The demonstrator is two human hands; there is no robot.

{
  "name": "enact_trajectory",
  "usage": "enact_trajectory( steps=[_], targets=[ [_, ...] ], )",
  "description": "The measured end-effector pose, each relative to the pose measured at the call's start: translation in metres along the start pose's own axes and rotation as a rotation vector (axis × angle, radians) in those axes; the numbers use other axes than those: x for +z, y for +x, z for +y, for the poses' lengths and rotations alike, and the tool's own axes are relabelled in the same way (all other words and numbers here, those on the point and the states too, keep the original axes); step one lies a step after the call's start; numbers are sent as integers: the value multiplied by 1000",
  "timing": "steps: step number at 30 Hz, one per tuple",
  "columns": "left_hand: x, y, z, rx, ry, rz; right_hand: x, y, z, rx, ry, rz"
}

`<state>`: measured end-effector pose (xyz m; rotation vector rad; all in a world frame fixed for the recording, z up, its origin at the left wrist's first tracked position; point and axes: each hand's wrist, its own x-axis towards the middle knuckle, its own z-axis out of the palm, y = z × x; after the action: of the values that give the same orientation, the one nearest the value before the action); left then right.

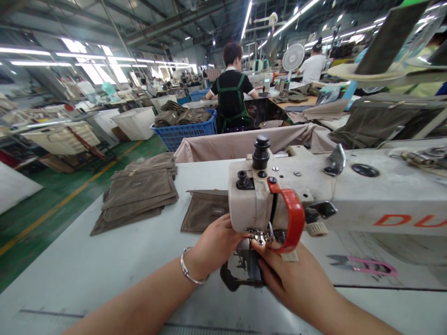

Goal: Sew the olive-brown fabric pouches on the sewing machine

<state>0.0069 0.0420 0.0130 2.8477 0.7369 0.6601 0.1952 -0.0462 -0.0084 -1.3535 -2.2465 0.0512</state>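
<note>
A white industrial sewing machine (349, 195) with a red guard (291, 218) stands on the white table (87, 265). Both my hands reach under its head at the needle area. My left hand (216, 244), with a silver bangle on the wrist, has its fingers curled in beneath the head. My right hand (289, 274) pinches close to the needle and presser foot (260, 237). What the fingers hold is hidden. A brown fabric piece (204, 211) lies just behind the left hand.
A stack of brown fabric pieces (139, 190) lies at the table's left. Pink thread snips (363, 266) rest at the right. Behind stand a cloth bin (244, 142), a blue crate of fabric (185, 128) and a person in a black top (231, 95).
</note>
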Motion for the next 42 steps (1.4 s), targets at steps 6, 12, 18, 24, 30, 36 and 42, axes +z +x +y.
enact_trajectory(
  steps=[6, 12, 18, 24, 30, 36, 42],
  targets=[
    [6, 1, -3, -41, 40, -69, -1, 1, 2, -18, 41, 59],
    [-8, -3, 30, -194, 68, -178, -13, -1, 8, -17, 165, 19],
    [-31, 1, 45, -323, -157, -276, -14, -3, 3, -70, 96, -81],
    [-36, 11, 31, -402, -371, -276, -8, 1, -14, -58, -49, -152],
    [-35, 9, 37, -428, -240, -308, -10, -6, -8, -44, -32, -116],
    [-25, 1, 60, -347, -134, -236, -8, -9, -4, -22, 22, -136],
    [-22, 1, 61, -349, -124, -220, -6, -10, -1, -36, -3, -141]
  ],
)
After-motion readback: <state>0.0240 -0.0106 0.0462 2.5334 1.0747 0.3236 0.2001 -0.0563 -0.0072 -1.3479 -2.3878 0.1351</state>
